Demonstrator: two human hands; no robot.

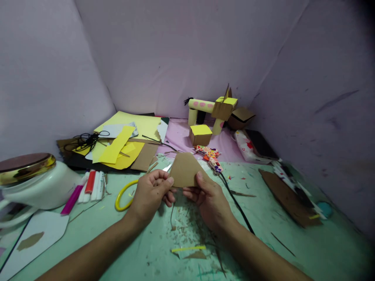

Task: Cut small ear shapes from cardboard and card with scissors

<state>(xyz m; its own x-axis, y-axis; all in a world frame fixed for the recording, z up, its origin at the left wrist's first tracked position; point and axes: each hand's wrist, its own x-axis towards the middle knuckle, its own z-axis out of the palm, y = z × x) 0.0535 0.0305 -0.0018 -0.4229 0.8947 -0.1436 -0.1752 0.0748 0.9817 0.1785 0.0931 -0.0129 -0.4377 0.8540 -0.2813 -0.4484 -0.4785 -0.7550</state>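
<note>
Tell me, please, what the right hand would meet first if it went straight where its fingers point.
Beyond the flat brown cardboard piece it holds, the right hand would probably meet the left hand first, though depth is unclear from one view.

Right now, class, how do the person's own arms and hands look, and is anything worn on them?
Both the left hand and right hand are bare, without gloves. The left forearm and right forearm are uncovered, narrowing toward the hands; no sleeve, watch or bracelet shows.
</note>
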